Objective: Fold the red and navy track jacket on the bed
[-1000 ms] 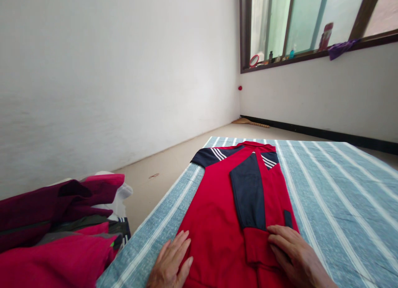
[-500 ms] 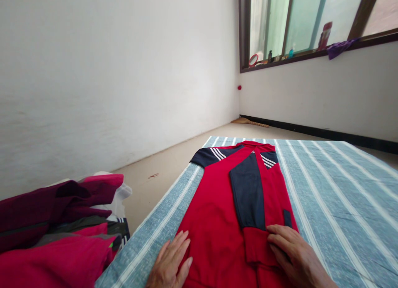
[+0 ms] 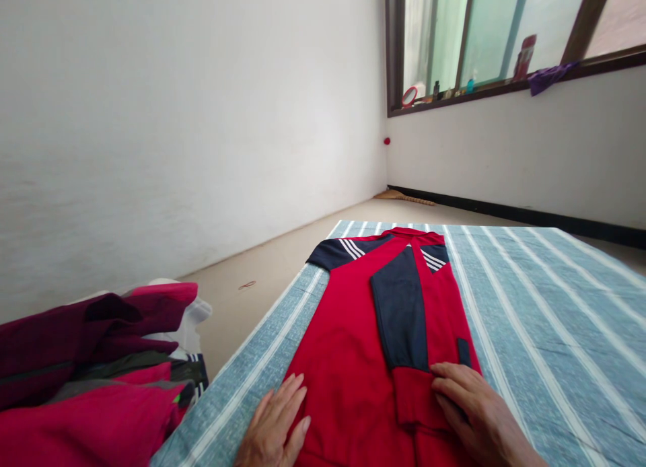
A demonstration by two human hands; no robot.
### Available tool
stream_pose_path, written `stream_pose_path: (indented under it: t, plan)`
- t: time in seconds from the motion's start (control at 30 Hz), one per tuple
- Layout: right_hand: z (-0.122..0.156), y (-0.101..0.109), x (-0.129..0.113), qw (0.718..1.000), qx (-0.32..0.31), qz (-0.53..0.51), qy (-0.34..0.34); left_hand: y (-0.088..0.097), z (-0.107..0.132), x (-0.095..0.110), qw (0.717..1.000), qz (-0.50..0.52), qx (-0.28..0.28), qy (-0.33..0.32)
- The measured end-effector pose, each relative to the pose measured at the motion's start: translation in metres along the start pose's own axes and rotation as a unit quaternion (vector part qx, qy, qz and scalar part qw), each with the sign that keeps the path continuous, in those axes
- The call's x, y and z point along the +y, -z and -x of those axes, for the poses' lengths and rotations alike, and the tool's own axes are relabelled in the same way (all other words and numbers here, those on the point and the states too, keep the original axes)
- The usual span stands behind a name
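Observation:
A red jacket (image 3: 343, 332) with navy panels and white shoulder stripes lies spread on a blue-and-white striped cloth (image 3: 509, 305). One sleeve (image 3: 401, 305) is folded inward across its body, the red cuff (image 3: 416, 400) pointing toward me. My left hand (image 3: 277, 420) rests flat on the jacket's lower left edge, fingers stretched out and a little apart. On the right, my right hand (image 3: 469, 406) lies over the outer edge of the cuff and the jacket body. Its fingers are extended and lightly bent, and its thumb is mostly hidden.
A heap of clothes (image 3: 101, 359) in maroon, pink, grey and white lies at the lower left, beside the cloth. Beyond it is beige floor (image 3: 262, 265) along a white wall. A small broom (image 3: 404, 196) lies in the far corner. Several small items and a bottle (image 3: 525, 56) stand on the windowsill.
The view has shifted very slightly. Both hands and the jacket stay in the same places.

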State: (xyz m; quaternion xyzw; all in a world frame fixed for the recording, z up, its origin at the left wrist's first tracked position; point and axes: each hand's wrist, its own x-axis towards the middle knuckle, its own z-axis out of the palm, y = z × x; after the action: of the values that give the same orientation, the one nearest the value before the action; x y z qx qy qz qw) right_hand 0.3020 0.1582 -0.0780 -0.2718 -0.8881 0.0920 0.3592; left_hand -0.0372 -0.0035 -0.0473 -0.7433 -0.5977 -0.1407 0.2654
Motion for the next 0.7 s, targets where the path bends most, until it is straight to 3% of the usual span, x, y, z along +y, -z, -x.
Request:
stream_pose_path:
  t: [0.7]
  plan:
    - [0.0000, 0.0003, -0.0010, 1.000, 0.000, -0.004, 0.000, 0.0000, -0.0018, -0.0013, 1.000, -0.012, 0.006, -0.009]
